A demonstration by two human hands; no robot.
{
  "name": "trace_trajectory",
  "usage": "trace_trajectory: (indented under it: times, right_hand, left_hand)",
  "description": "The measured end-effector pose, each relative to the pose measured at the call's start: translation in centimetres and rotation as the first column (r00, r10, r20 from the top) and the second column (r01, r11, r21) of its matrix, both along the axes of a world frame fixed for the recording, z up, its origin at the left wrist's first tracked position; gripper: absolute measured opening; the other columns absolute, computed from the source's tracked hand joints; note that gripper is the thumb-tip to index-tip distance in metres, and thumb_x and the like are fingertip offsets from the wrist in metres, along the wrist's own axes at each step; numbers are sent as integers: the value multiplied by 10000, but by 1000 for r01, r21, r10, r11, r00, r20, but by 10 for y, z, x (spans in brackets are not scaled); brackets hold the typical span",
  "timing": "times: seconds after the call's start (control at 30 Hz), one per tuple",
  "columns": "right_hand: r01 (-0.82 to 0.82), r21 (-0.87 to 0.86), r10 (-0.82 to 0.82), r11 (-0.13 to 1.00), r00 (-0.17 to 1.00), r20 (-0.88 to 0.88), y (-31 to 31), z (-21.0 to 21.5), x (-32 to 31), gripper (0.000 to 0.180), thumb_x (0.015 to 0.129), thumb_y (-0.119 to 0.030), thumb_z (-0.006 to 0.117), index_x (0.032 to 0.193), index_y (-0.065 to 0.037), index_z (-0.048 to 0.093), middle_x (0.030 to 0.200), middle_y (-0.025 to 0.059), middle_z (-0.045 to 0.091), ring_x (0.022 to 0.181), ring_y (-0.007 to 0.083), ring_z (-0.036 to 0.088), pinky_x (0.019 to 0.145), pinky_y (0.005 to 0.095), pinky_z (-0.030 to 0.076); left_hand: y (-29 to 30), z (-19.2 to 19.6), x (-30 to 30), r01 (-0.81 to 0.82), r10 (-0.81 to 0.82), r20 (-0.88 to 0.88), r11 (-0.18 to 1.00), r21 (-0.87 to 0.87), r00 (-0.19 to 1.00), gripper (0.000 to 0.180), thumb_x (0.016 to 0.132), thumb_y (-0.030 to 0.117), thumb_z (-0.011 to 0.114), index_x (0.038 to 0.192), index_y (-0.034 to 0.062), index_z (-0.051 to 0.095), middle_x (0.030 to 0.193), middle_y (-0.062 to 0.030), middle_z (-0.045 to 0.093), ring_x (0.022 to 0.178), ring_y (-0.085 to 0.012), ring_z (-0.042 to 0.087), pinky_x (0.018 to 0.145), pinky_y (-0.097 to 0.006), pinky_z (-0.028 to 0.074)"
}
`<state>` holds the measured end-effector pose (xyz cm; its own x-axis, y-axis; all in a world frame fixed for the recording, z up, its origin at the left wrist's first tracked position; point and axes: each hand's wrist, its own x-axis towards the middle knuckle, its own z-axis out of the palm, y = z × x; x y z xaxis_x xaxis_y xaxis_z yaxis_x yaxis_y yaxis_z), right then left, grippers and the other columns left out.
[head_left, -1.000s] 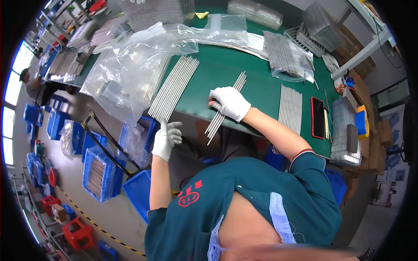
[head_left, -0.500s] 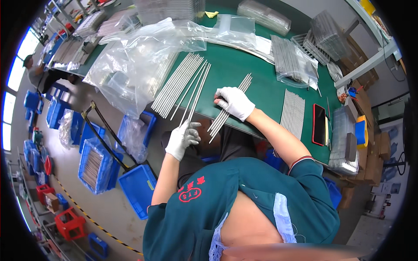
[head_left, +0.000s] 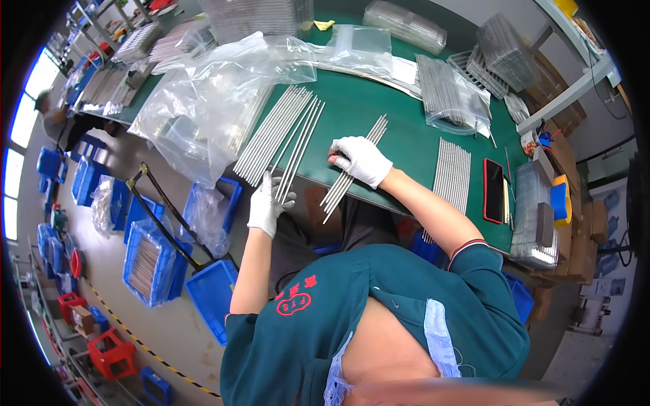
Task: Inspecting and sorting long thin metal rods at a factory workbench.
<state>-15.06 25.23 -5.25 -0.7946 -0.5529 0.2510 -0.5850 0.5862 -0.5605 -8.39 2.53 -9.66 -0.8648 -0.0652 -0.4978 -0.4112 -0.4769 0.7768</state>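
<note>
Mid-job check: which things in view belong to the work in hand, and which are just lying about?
Likely in the work:
- small rod bundle under the right hand
- loose rods at the left hand
- left rod row
- right rod row

Seemingly lying about:
- phone
- yellow scrap
- red stool
</note>
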Motion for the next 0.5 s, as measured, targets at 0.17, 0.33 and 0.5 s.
trace_trajectory:
  times: [0.17, 0.33, 0.5]
  right_hand:
    - [0, 6, 0, 1000, 1000, -24, 0, -2, 0, 162, 776, -220, 566, 782, -58, 573, 732, 131, 596, 705, 307, 574, 641, 385, 446]
    - [14, 33, -15, 999, 1000, 25, -1, 3, 2, 163, 777, -220, 563, 782, -58, 572, 738, 129, 596, 712, 303, 572, 645, 385, 445]
    - [-9, -2, 9, 1000, 1000, -11, 1, 0, 0, 160, 775, -219, 564, 783, -59, 570, 734, 129, 595, 711, 303, 573, 646, 384, 446]
  left_hand:
    - [1, 2, 7, 41, -44, -40, 997, -58, 998, 436, 893, 401, 418, 1012, -14, 484, 788, -123, 601, 574, -167, 587, 494, -247, 465]
    - [-9, 12, 24, 227, -228, -3, 969, -94, 974, 427, 876, 376, 463, 1088, 8, 509, 900, -134, 619, 645, -183, 609, 541, -253, 485]
    - [-14, 21, 1, 373, -388, 5, 890, 263, 922, 403, 837, 401, 525, 1013, 38, 523, 870, -92, 595, 650, -163, 561, 530, -236, 454]
